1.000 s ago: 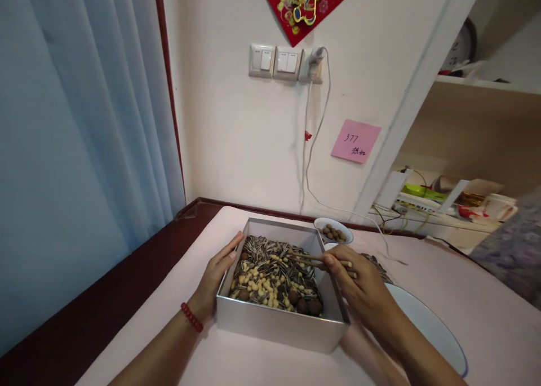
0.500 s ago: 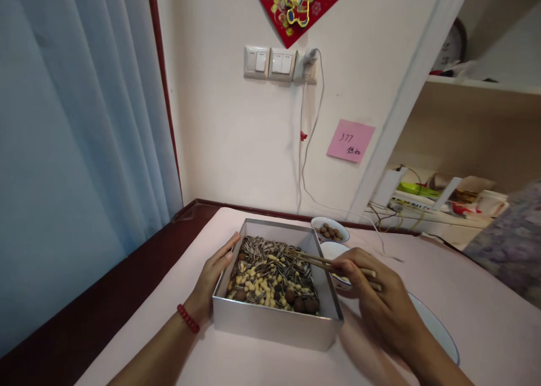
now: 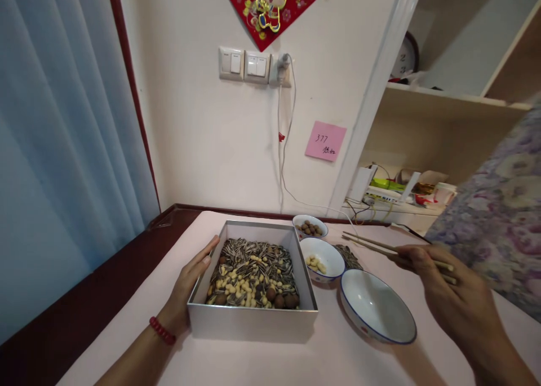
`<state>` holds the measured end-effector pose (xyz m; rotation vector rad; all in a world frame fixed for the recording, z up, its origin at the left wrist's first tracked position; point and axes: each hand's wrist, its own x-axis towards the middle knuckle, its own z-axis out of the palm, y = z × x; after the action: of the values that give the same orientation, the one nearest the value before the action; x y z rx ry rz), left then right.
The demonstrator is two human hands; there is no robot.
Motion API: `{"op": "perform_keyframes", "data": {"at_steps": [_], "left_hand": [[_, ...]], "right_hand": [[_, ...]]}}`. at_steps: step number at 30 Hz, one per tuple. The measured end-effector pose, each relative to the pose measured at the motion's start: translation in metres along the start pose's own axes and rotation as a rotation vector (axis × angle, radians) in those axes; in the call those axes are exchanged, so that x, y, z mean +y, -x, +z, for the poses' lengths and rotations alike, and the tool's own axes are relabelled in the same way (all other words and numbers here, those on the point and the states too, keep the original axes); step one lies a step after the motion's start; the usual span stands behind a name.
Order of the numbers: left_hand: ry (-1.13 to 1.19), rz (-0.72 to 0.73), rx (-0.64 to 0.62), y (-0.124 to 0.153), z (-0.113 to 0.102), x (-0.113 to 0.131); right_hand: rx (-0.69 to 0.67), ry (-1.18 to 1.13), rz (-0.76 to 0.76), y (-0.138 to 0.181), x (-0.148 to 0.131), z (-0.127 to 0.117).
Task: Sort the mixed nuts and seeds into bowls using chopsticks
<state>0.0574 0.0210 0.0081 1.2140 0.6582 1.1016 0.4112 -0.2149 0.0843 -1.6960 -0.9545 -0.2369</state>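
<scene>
My left hand [image 3: 186,282] lies with fingers stretched along the left wall of a square metal box [image 3: 253,325]. Inside the box are striped sunflower seeds [image 3: 247,248], pale peanuts [image 3: 239,287] and round brown nuts [image 3: 291,301]. Right of the box, in the air, my right hand [image 3: 454,296] grips a pair of wooden chopsticks [image 3: 380,249]. Their tips are slightly apart, pointing left above a pile of sunflower seeds [image 3: 349,256]; I see nothing between them. Below the chopsticks stands a large blue-rimmed bowl [image 3: 378,310]. A smaller bowl [image 3: 333,256] holds a few peanuts [image 3: 316,265].
Behind these, a small bowl [image 3: 323,222] contains round brown nuts. A white cable [image 3: 315,204] runs from the wall socket to the table. A blue curtain [image 3: 76,121] hangs at left, shelves [image 3: 448,98] stand at right, and floral cloth [image 3: 502,205] is at the right edge.
My right hand has moved the chopsticks out of the box to the right, past the bowls. My left hand stays at the box's side. The view has turned right.
</scene>
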Motion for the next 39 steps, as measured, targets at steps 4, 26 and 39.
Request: {"op": "perform_keyframes", "data": {"at_steps": [4, 26, 39], "left_hand": [[-0.001, -0.009, 0.000, 0.000, 0.001, 0.000], [0.041, -0.018, -0.011, 0.001, -0.002, -0.003], [0.052, -0.017, -0.025, -0.003, -0.005, -0.008]], "right_hand": [[-0.002, -0.104, -0.007, 0.003, -0.008, 0.010], [-0.581, -0.128, -0.294, 0.021, -0.059, 0.144], [-0.518, -0.182, -0.290, 0.032, -0.069, 0.106]]}}
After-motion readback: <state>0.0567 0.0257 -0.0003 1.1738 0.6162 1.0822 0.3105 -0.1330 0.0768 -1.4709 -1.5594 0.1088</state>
